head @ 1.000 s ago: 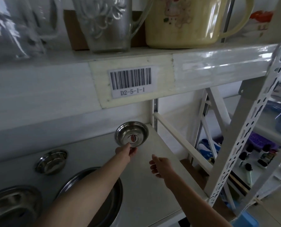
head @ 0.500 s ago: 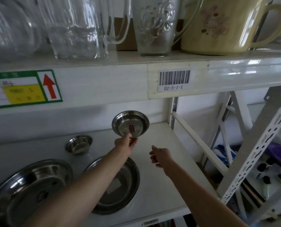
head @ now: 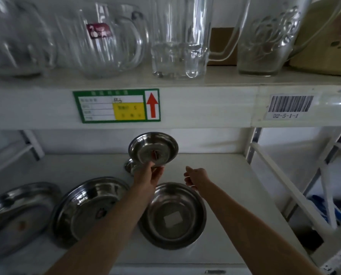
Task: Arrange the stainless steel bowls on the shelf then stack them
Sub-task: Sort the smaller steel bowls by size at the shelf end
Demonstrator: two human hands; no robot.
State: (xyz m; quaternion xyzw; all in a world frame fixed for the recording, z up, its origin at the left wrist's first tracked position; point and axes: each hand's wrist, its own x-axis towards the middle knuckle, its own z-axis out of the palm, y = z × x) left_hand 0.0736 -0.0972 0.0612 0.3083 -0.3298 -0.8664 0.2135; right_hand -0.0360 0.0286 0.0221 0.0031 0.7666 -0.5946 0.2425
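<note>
My left hand (head: 148, 175) pinches the near rim of a small steel bowl (head: 153, 148) and holds it tilted up off the white shelf (head: 225, 185). Behind and just under it sits a smaller steel bowl (head: 129, 166), mostly hidden. A medium bowl (head: 172, 215) with a white sticker lies below my hands. Left of it lie a larger bowl (head: 88, 209) and the largest bowl (head: 16, 217). My right hand (head: 195, 176) hovers to the right of the held bowl with loosely curled fingers, holding nothing.
The upper shelf beam (head: 185, 106) hangs close above, with a green label (head: 117, 105) and a barcode tag (head: 289, 107). Glass jugs (head: 178, 36) stand on top. White rack braces (head: 296, 195) close off the right side.
My left hand has carried the small bowl leftwards, over towards the smaller bowl. The view has swung left, bringing more bowls in. My right hand has kept beside it.
</note>
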